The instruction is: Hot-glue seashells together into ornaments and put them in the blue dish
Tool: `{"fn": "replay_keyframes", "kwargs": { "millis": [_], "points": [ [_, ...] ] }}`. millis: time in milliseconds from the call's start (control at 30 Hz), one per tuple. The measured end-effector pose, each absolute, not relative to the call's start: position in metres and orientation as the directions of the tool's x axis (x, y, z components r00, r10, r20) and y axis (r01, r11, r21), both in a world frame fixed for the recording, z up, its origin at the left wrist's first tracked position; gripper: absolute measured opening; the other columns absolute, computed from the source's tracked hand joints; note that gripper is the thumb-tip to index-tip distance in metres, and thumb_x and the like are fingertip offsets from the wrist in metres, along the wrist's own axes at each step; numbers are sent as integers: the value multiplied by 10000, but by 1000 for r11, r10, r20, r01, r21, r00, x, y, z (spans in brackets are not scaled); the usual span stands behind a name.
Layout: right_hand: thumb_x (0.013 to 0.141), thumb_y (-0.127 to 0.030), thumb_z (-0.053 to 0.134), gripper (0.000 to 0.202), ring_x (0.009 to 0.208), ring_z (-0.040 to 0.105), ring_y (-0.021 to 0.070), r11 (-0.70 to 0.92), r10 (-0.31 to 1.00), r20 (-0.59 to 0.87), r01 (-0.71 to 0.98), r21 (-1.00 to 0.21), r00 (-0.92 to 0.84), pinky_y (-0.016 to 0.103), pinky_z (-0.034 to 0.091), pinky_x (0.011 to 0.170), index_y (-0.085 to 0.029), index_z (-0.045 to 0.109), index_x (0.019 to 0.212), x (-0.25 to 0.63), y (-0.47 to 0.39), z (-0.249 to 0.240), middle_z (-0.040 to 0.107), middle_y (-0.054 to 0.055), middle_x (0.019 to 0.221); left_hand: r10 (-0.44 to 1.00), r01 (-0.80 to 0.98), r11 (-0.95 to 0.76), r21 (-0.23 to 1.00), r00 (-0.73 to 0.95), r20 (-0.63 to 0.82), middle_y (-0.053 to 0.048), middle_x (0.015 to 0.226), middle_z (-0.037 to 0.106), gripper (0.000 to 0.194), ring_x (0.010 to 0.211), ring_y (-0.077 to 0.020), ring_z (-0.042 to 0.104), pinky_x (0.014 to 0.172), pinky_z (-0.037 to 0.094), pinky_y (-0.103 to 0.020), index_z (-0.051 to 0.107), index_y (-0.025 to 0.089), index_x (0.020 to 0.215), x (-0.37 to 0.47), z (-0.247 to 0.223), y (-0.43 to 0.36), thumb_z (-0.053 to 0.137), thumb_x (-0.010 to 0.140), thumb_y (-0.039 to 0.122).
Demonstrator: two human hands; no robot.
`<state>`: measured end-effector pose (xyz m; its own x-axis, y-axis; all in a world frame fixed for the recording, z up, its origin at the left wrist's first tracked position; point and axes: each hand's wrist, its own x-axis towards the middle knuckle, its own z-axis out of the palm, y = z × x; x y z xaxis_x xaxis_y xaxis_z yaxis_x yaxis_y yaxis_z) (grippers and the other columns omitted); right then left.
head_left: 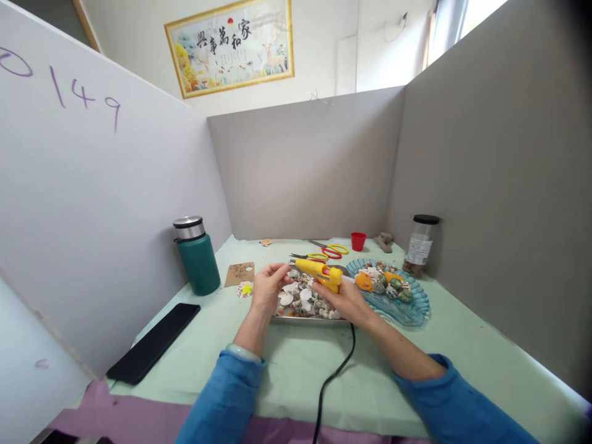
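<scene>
A yellow hot glue gun [319,271] is held in my right hand [345,303], its nozzle pointing left and a pale glue stick showing at its back. Close to the nozzle, my left hand [268,288] has its fingertips pinched together; whatever is between them is too small to make out. Below both hands lies a metal tray [308,320] filled with seashells [305,295]. A black cord [333,375] runs from beneath my right hand to the table's front edge.
At left are a green bottle [198,262], a black phone-like slab [155,342], a brown card [239,274] and a yellow star [246,289]. Behind lie scissors [330,251] and a red cup [357,242]. A blue plate [411,314] with shells and a jar [420,246] stand right. Grey panels surround the table.
</scene>
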<state>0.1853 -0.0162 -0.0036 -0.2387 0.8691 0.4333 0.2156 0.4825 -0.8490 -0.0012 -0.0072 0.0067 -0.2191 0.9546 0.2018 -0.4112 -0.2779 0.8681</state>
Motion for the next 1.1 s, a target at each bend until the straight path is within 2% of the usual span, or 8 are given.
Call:
{"fn": "replay_keyframes", "kwargs": {
  "millis": [433, 633, 867, 1100],
  "points": [
    [768, -459, 605, 313, 544, 448, 123, 485, 868, 419, 271, -832, -266, 236, 369, 486, -155, 648, 830, 185, -18, -3, 514, -17, 585, 960, -472, -267, 840, -207, 188, 28, 586, 612, 366, 459, -54, 541, 567, 507, -222, 640, 102, 720, 0, 9, -9, 866, 476, 255],
    [779, -466, 592, 333, 562, 462, 124, 468, 880, 418, 258, -845, -227, 241, 384, 505, -149, 645, 865, 185, -14, -6, 548, -5, 633, 960, -466, -269, 843, -195, 199, -2, 657, 658, 347, 464, -46, 540, 560, 506, -214, 648, 98, 714, 0, 9, -10, 863, 486, 247],
    [773, -440, 608, 296, 630, 514, 150, 503, 860, 443, 272, -820, -252, 254, 418, 552, -157, 646, 851, 186, -12, -7, 603, 13, 701, 961, -483, -269, 833, -196, 197, 2, 635, 645, 349, 458, -41, 524, 540, 499, -205, 652, 94, 702, 2, 12, -12, 866, 473, 246],
    [774, -440, 606, 296, 589, 493, 140, 532, 844, 476, 266, -804, -249, 259, 422, 546, -153, 637, 836, 187, -12, -6, 574, 3, 655, 960, -485, -272, 831, -192, 202, -14, 676, 664, 334, 464, -37, 521, 548, 503, -206, 656, 92, 712, 1, 11, -10, 858, 492, 240]
  ]
}}
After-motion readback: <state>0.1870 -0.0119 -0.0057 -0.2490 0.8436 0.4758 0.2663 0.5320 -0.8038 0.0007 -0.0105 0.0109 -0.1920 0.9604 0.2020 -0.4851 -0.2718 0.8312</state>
